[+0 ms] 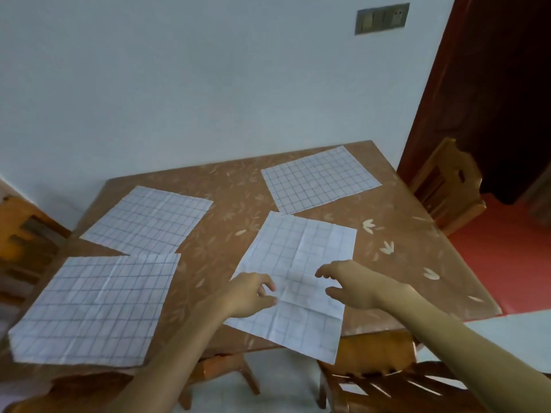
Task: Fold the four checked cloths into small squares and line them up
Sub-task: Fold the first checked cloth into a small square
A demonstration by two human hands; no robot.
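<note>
Several white cloths with blue checks lie flat and unfolded on the table (229, 201). The near middle cloth (301, 251) hangs a little over the front edge. My left hand (250, 293) hovers over its left side with fingers curled and apart, holding nothing. My right hand (348, 286) hovers over its right side, fingers spread. Another cloth (92, 308) lies at the near left, one (149, 220) at the far left, and one (320, 178) at the far right.
The table has a brown cover with a leaf print and stands against a pale wall. Wooden chairs stand at the near edge (384, 380), at the right (447, 186) and at the left (24, 234). A dark doorway (501, 84) is at the right.
</note>
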